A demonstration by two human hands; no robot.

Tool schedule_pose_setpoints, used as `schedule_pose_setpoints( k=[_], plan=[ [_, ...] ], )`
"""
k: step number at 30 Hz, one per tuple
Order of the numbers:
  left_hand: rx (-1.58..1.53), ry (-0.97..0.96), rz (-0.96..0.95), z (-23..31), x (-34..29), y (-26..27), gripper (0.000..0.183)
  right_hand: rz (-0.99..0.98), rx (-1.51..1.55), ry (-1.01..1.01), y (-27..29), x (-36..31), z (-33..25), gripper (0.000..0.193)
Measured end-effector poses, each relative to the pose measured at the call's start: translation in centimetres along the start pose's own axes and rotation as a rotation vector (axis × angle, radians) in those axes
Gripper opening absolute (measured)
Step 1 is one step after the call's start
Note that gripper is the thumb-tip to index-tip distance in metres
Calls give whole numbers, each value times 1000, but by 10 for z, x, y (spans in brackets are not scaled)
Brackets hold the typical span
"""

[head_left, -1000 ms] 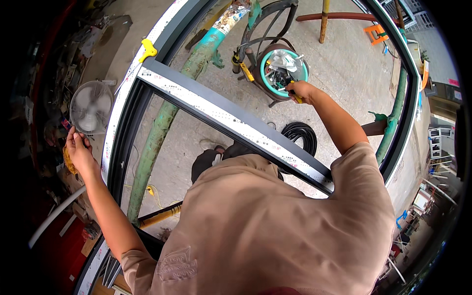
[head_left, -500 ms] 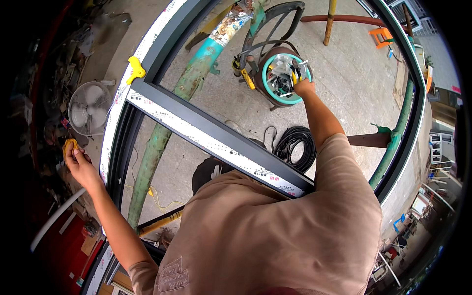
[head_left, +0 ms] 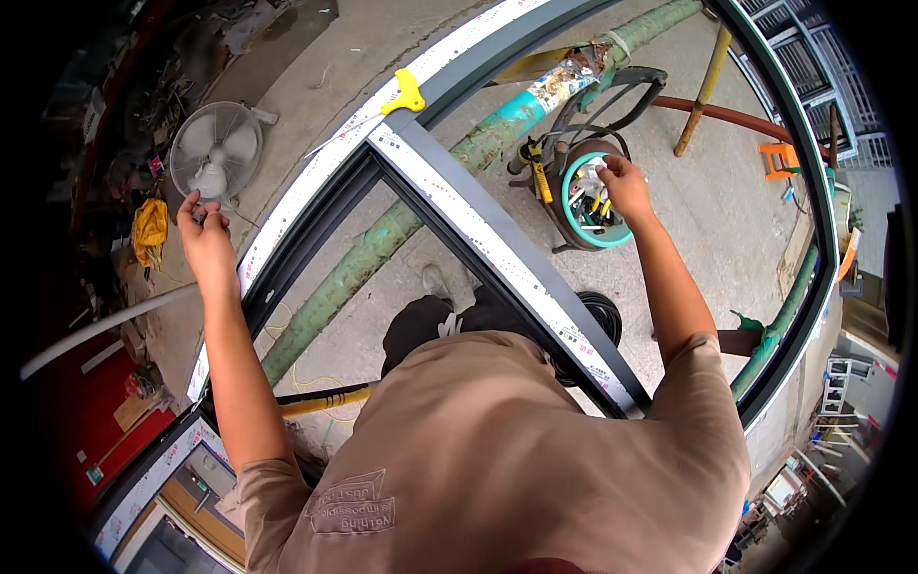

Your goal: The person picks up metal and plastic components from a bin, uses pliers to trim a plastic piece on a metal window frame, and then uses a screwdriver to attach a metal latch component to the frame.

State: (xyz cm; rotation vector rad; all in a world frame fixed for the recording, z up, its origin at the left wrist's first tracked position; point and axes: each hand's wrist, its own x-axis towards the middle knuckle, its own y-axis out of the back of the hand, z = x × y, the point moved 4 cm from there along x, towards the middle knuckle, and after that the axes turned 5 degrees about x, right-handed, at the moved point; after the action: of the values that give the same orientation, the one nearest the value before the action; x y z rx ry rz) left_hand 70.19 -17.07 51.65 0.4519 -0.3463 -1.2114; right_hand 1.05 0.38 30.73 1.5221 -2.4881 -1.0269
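My right hand (head_left: 626,189) is over the far rim of a teal-rimmed bucket (head_left: 572,215), its fingers pinched beside some white plastic (head_left: 595,172). Whether it grips that plastic is unclear. Inside the bucket lie yellow-handled pliers (head_left: 601,205) and mixed small parts. Out to the left, my left hand (head_left: 206,239) is raised beyond the outer edge of a dark window frame (head_left: 512,253), fingers curled together; anything in them is too small to make out. A yellow T-handled tool (head_left: 407,93) with a thin metal shaft lies on the frame's far-left side.
Green pipes (head_left: 368,251) run beneath the frame. A caulking gun (head_left: 538,174) hangs beside the bucket. Coiled black hose (head_left: 602,320) lies on the floor. Left stand a fan (head_left: 218,148) and a yellow cloth or bag (head_left: 150,232); an orange stool (head_left: 779,159) is far right.
My right hand has lifted from the pliers, which now lie in the bucket. My left hand has shifted right and farther away. The whole view has turned, moving the frame across the picture.
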Motion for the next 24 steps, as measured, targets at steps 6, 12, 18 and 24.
schedule_pose_setpoints(
  k=[6, 12, 18, 24],
  plan=[
    [-59, 0, -70, 11, -11, -5, 37, -39, 174, 511, -15, -92, -277, 35],
    [-214, 19, -176, 20, -15, -12, 33, -30, -275, 1059, -81, -130, -391, 27],
    [-361, -2, -263, 29, -20, -17, 27, -84, -504, 1037, -107, -111, -406, 19],
    [-459, -2, -333, 23, -18, -18, 29, -99, -601, 903, -113, -117, -419, 17]
  ],
)
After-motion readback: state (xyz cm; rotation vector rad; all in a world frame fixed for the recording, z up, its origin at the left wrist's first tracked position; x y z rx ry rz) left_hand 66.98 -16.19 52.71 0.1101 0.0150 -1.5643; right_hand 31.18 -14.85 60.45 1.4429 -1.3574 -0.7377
